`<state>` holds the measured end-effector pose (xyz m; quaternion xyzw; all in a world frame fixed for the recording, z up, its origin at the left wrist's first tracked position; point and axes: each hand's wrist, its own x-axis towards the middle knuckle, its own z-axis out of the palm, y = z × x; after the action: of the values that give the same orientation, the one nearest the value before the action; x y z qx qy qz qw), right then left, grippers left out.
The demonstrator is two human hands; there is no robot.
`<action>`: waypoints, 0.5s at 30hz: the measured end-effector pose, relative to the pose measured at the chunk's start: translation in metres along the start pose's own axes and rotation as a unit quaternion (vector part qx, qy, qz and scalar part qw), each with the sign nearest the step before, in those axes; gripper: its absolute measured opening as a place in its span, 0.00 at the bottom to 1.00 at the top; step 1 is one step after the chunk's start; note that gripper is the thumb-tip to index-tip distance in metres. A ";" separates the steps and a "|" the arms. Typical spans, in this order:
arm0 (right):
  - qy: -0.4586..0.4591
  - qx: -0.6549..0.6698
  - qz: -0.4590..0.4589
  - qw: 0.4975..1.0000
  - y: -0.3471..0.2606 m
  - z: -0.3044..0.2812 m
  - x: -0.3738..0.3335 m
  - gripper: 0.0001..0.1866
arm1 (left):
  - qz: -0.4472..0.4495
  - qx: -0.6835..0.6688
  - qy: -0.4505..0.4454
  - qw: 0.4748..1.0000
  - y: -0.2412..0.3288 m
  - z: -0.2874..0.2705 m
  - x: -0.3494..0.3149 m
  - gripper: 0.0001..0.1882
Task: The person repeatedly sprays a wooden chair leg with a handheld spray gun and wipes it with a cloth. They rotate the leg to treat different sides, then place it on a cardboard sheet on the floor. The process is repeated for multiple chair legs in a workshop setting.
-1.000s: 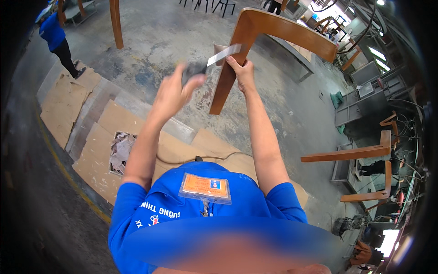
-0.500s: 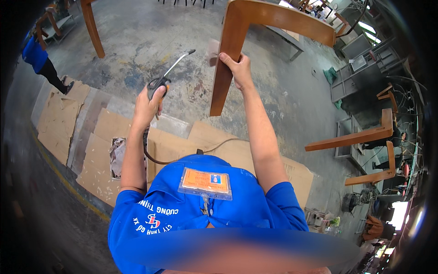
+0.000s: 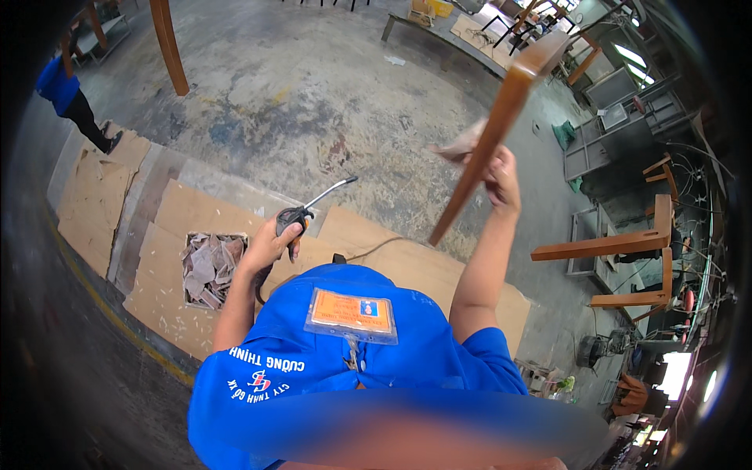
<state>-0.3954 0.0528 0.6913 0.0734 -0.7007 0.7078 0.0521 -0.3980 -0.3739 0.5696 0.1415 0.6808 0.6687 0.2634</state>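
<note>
My left hand (image 3: 271,243) is closed round the dark handle of an air blow gun (image 3: 293,218), whose thin metal nozzle points up and right. My right hand (image 3: 503,182) is closed at the right side of a brown wooden furniture part (image 3: 495,129), partly hidden by it. That part is tilted, with its narrow edge toward me and its lower end down to the left. A crumpled brownish sheet, like sandpaper (image 3: 460,146), sticks out on the wood's left side at the level of my right hand.
An open box of sandpaper scraps (image 3: 207,266) stands beside my left forearm on cardboard (image 3: 164,290). Similar wooden parts (image 3: 603,244) are on the right, another (image 3: 168,51) at upper left. A person in blue (image 3: 74,102) stands far left. A low table (image 3: 439,39) is at the back.
The wooden part has turned edge-on and shifted right with my right hand. My left hand has moved right and nearer with the blow gun, uncovering more of the scrap box.
</note>
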 end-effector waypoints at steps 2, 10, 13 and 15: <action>0.050 -0.060 -0.086 0.993 -0.014 0.003 -0.019 0.42 | -0.032 0.002 0.035 0.999 -0.004 0.009 0.002 0.16; 0.380 -0.415 -0.092 0.822 -0.002 0.057 -0.015 0.25 | 0.064 0.095 -0.148 0.982 0.035 0.042 0.042 0.19; 0.344 -0.175 -0.071 0.920 -0.003 0.031 -0.021 0.21 | 0.096 0.102 -0.030 0.990 0.075 0.049 0.070 0.24; 0.290 -0.046 -0.103 0.950 -0.004 0.015 -0.024 0.19 | 0.102 0.111 0.005 0.989 0.106 0.053 0.084 0.27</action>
<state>-0.3710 0.0385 0.6908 -0.0662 -0.6755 0.6565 0.3291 -0.4543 -0.2767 0.6612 0.2355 0.7338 0.6132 0.1733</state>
